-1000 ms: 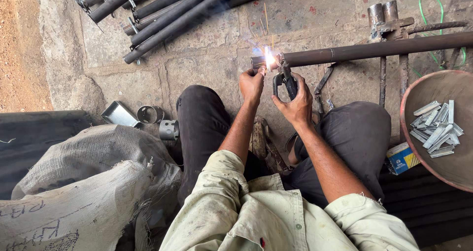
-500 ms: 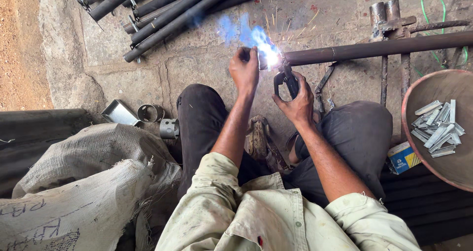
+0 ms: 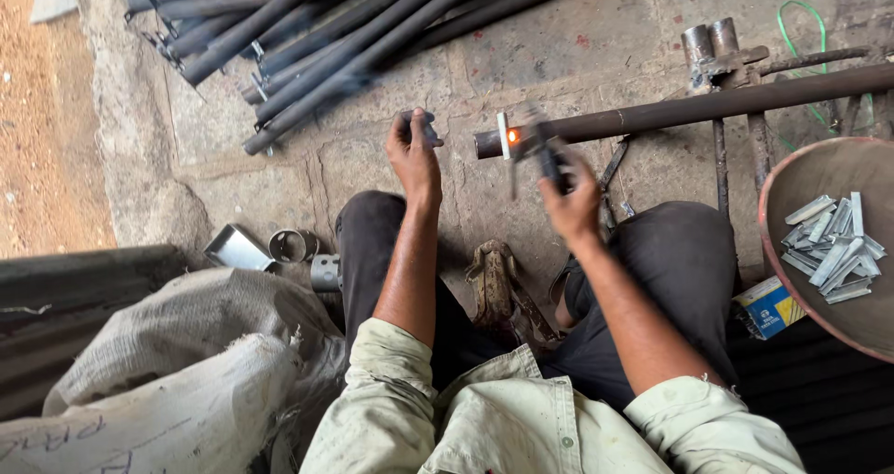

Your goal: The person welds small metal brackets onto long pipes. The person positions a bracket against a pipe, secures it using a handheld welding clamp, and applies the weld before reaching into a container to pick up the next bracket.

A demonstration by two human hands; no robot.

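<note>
I sit on the ground with my knees bent. My right hand [image 3: 570,197] grips a dark electrode holder [image 3: 548,155] close to the end of a long dark pipe [image 3: 708,109]. A small metal tab on that pipe end carries a glowing orange weld spot [image 3: 511,136]. My left hand [image 3: 414,153] is raised to the left of the pipe end, apart from it, with its fingers closed on a small dark piece [image 3: 421,125].
A pile of dark pipes [image 3: 317,36] lies at the top left. A round pan [image 3: 792,250] of flat metal strips sits at the right, a small blue and yellow box [image 3: 768,306] below it. Short pipe offcuts [image 3: 293,247] and white sacks [image 3: 168,372] lie left.
The bright arc and blue smoke have gone, leaving an orange glow. My left hand has moved left, away from the pipe end. My right hand has drawn back slightly.
</note>
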